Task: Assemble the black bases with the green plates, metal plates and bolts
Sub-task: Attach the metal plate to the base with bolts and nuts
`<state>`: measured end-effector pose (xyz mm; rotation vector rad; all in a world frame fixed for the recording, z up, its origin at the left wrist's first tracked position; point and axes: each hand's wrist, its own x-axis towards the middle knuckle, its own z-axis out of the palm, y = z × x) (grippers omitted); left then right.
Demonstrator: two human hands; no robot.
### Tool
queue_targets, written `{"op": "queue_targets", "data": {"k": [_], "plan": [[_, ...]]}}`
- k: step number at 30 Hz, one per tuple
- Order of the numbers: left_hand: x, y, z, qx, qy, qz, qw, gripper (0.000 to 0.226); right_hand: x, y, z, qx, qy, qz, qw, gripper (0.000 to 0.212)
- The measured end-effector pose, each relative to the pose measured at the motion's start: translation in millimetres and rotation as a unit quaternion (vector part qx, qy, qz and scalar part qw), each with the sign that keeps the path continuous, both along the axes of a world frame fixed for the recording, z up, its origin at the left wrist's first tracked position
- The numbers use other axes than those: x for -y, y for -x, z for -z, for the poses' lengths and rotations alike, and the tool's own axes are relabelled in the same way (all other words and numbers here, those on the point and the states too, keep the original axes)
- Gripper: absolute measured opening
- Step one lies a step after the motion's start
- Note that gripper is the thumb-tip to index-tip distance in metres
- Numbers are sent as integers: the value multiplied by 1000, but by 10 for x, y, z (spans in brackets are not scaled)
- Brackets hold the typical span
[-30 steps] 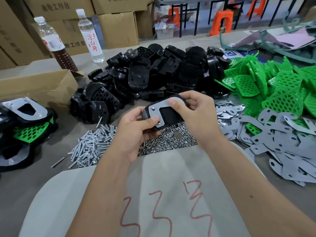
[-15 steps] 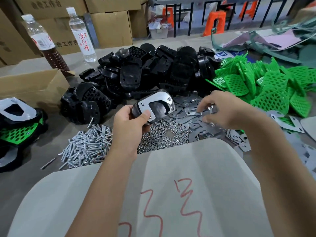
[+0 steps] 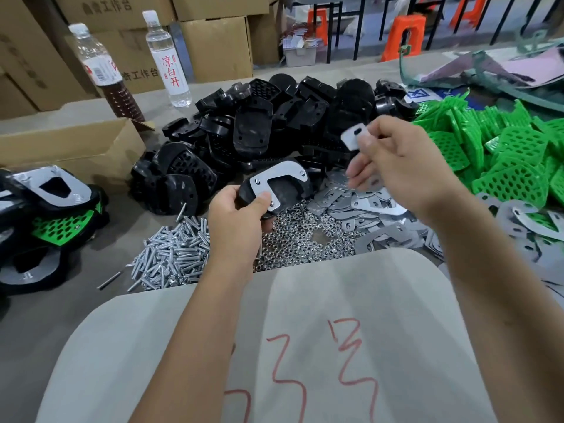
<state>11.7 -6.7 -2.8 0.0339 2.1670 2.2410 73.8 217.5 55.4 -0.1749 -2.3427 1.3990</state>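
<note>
Black base point(image 3: 282, 190) carrying a large metal plate point(image 3: 274, 181), held above the desk point(image 3: 91, 300) in the left hand point(image 3: 241, 221), thumb pressing the plate's lower corner. Right hand point(image 3: 399, 166), motion-blurred, appears to pinch a small metal plate point(image 3: 354, 136) just beside it. Beneath lie nuts point(image 3: 302, 239) and bolts point(image 3: 174, 257); black bases point(image 3: 253, 129) are heaped behind, green plates point(image 3: 503, 154) to the right.

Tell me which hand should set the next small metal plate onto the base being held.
Right. The right hand already pinches a small metal plate, raised just beyond the black base. The left hand grips that base, thumb on its fitted metal plate, so it is occupied steadying it.
</note>
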Motion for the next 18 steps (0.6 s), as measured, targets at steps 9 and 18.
{"op": "queue_targets", "data": {"k": [9,18], "plan": [[53,53,45,20,-2,-28,999,6,616,110,535,-29,279,-53,958,36],[49,3,-9,15,-12,5,1000,10,681,94,555,-82,99,-130,983,26]]}}
